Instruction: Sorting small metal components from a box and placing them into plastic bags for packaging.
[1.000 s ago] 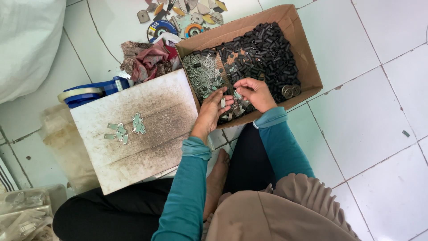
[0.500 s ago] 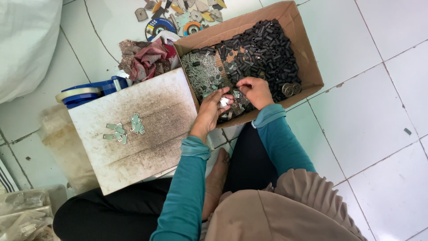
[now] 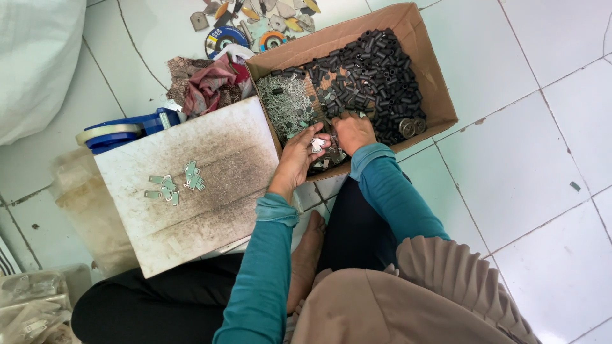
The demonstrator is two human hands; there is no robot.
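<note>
A cardboard box [image 3: 440,95] on the tiled floor holds many small black cylindrical parts [image 3: 376,64] and green circuit boards [image 3: 287,105]. My left hand [image 3: 298,156] is at the box's near edge, its fingers closed on a small white-grey part [image 3: 317,145]. Beside it, my right hand [image 3: 354,130] reaches palm-down into the black parts; what it grips is hidden. A dirty white board [image 3: 210,191] lies to the left with a small cluster of green metal pieces [image 3: 175,183] on it.
A blue tape dispenser [image 3: 127,130] and crumpled cloth [image 3: 204,83] lie behind the board. Discs and scraps [image 3: 255,22] sit on the floor at the top. A white sack [image 3: 35,64] is at the far left, and bagged parts [image 3: 32,306] at bottom left.
My right hand has moved a little further into the black parts. My left hand stays at the box edge with the small part; the view shifted slightly.
</note>
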